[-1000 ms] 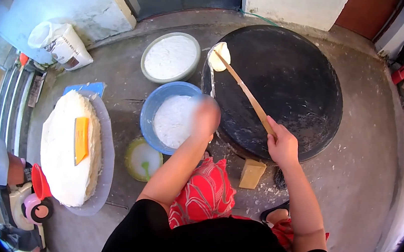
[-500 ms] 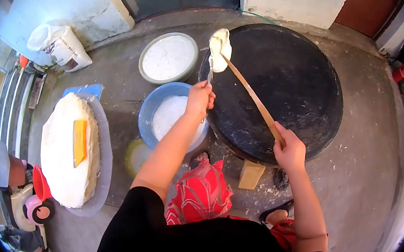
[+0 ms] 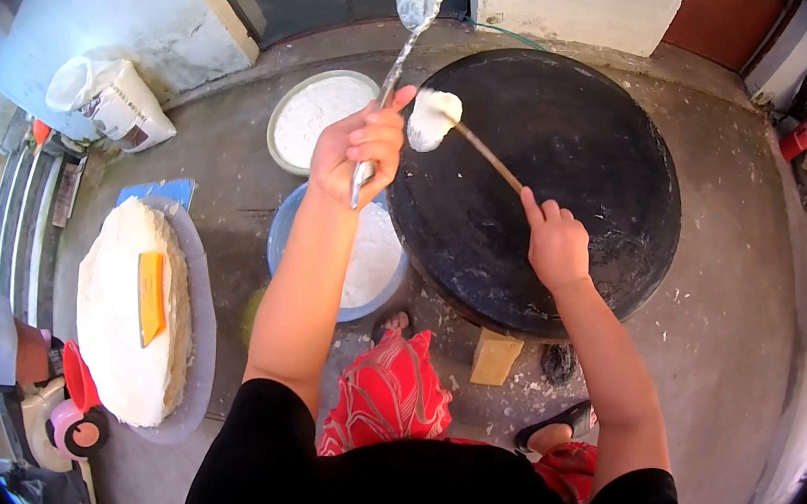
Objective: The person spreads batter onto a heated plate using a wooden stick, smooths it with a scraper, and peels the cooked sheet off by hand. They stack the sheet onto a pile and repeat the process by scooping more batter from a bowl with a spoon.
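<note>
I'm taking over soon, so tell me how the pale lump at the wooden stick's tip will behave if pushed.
The pale lump will probably deform rather than stay stiff, judging by its smooth, uneven, rounded outline. It looks apt to stick, not slip: it sits at the wooden stick's tip, and similar-looking white smears coat the metal spoon.

A grey concrete floor [image 3: 731,292] meets a scuffed white wall [image 3: 574,9] beside a reddish-brown panel [image 3: 721,27].
</note>
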`<state>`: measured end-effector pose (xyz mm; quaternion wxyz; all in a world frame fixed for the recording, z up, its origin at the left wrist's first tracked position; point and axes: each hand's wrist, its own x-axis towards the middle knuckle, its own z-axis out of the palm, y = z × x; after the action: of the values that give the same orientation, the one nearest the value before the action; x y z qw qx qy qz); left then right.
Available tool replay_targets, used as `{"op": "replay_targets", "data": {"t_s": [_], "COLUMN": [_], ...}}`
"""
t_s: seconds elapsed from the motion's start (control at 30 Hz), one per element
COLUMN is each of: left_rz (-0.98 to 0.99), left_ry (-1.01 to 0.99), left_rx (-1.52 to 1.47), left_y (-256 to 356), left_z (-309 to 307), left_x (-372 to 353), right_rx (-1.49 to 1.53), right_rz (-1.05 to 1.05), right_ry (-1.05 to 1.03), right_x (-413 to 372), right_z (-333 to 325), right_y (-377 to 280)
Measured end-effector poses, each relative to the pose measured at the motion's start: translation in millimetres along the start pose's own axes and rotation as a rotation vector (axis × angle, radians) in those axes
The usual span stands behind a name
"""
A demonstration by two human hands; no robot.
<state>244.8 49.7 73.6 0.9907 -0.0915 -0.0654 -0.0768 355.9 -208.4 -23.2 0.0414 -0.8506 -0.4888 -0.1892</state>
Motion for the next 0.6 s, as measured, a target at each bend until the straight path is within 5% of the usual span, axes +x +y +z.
{"op": "replay_targets", "data": {"t_s": [0.1,0.13,0.2,0.23,0.33,0.4,0.47,0.53,0.6], "left_rz": [-0.002,0.013,0.075,0.134,0.210,0.276,0.381,0.410,0.512], "left_ry": [0.001,0.002,0.057,0.116,0.219,0.306,0.463,0.535,0.690], "left_rx": [0.021,0.032,0.044,0.053,-0.032,-0.026,-0.040,-0.067,-0.190], "left_y": [-5,-9,-16,-20,-29,-35,-40,-47,-56], "left_z": [-1,-3,-10,-14,-32,-46,-61,-74,-85], "left_x": [-28,-39,-60,-71,-102,-131,-158,-176,-188], "right_rx": [0.832,0.706,0.478,0.342,0.164,0.515,0.588,0.506,0.122], "right_rz": [0.524,0.291,0.212,0.132,0.195,0.362,0.314,0.265,0.267], "right_ry": [-0.111,0.100,-0.167,-0.076,-0.105,0.018,-0.015,-0.115,-0.068], "right_x": [6,-1,-8,-4,23,20,3,0,12], "right_z": [-4,5,3,11,18,26,12,14,29], "right_y": [-7,-15,-25,-22,-4,-13,-28,-22,1]}}
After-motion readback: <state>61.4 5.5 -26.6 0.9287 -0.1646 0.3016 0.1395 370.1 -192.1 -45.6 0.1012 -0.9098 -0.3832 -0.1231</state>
